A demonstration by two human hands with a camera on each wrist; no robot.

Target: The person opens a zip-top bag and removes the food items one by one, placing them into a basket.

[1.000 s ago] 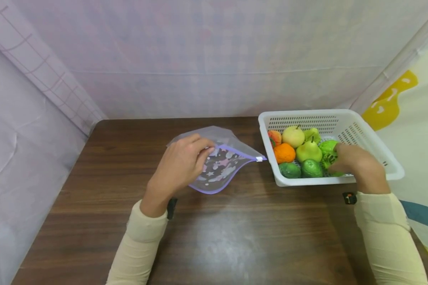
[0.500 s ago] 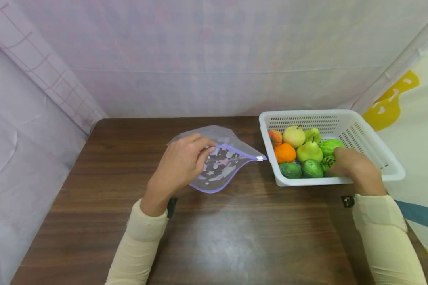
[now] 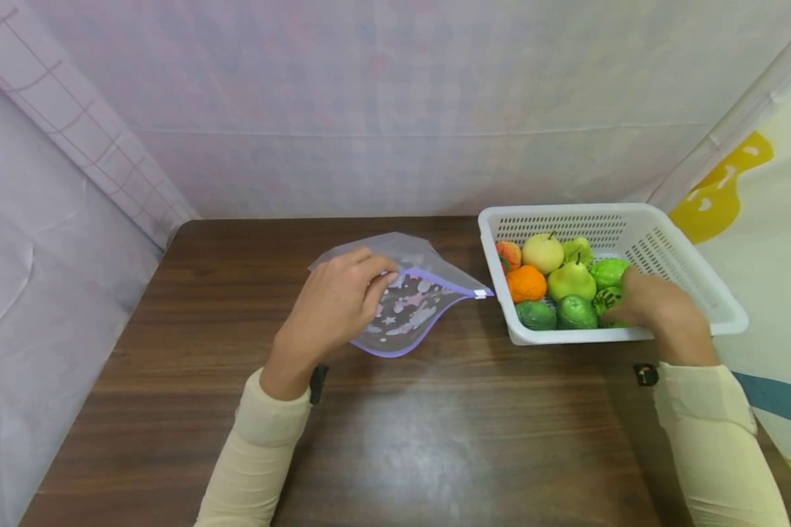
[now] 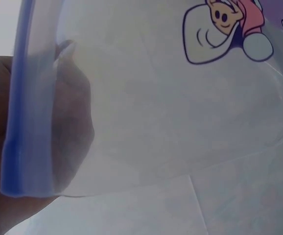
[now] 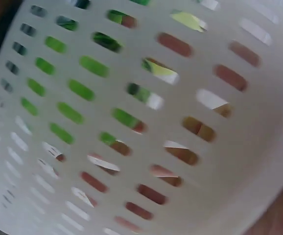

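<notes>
My left hand [image 3: 343, 296] pinches the purple-edged rim of a clear slider zip bag [image 3: 409, 311] printed with stars and pale figures. The bag's mouth gapes, and its white slider sits at the right corner. In the left wrist view, the bag [image 4: 171, 117] covers part of that hand. My right hand [image 3: 659, 304] reaches down into a white basket [image 3: 567, 336], its fingers beside a striped green fruit [image 3: 608, 298] and a bright green bumpy fruit [image 3: 609, 271]. Through the slots of the basket wall [image 5: 146, 132], bits of fingers and green show; their grip is hidden.
Also in the basket are a green pear [image 3: 571, 281], a pale yellow pear [image 3: 543, 253], an orange [image 3: 526, 283], a peach-like fruit [image 3: 509, 255] and dark green fruits [image 3: 576, 312]. The brown table [image 3: 435, 439] meets a cloth-covered wall [image 3: 382, 168] behind.
My right hand has shifted slightly within the basket, uncovering more of the striped green fruit. The left hand and the bag stay in place.
</notes>
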